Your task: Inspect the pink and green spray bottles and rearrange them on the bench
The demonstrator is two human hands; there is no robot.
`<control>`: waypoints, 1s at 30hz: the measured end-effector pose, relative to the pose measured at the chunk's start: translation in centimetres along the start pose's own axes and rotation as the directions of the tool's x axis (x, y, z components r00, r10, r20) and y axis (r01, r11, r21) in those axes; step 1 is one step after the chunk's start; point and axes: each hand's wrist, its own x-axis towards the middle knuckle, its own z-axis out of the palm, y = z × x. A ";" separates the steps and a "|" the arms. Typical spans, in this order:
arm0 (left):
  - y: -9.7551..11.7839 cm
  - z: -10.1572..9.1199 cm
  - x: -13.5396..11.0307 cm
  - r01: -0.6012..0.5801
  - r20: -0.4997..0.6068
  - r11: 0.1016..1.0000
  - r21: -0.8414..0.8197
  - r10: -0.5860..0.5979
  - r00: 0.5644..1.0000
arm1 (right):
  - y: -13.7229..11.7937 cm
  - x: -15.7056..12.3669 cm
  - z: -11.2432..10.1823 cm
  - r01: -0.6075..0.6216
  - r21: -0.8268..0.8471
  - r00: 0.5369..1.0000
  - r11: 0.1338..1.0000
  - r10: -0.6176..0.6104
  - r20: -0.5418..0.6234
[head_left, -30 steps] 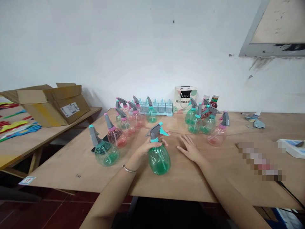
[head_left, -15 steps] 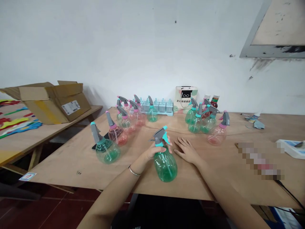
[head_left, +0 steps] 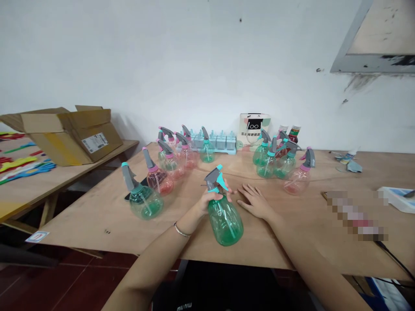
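Note:
My left hand (head_left: 210, 202) is wrapped round the neck of a green spray bottle (head_left: 226, 224) with a grey and turquoise trigger head. The bottle leans, its head toward the left and its base toward the right. Flat on the table, fingers spread, lies my right hand (head_left: 256, 202), just right of that bottle and holding nothing. To the left stand another green spray bottle (head_left: 147, 205) and a pink spray bottle (head_left: 158, 180). A second pink spray bottle (head_left: 296, 180) is off to the right, beside a group of green ones (head_left: 266, 166).
Several more spray bottles (head_left: 184, 156) crowd the back left, near a light-blue rack (head_left: 223, 144). A paper bag (head_left: 253, 134) leans at the wall. On the left table sits an open cardboard box (head_left: 74, 138). A blurred-out object with a cable (head_left: 389, 252) lies at right.
The held green bottle has tilted slightly further, its head going left. My right hand stays flat on the table. The whole view has shifted slightly.

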 end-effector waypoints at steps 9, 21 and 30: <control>-0.2 0.8 0.0 -0.056 -0.085 0.993 0.099 0.064 0.994 | -0.3 0.0 -0.3 -0.013 0.003 1.000 1.000 0.012 0.012; 0.8 0.9 0.1 -0.103 -0.089 0.987 0.127 0.115 0.989 | -0.5 0.0 -0.2 -0.026 -0.020 0.999 0.999 0.026 0.032; 0.8 1.1 -0.1 -0.072 0.043 0.979 0.190 0.065 0.997 | -0.6 -0.1 0.0 -0.008 -0.049 1.000 0.999 0.009 0.008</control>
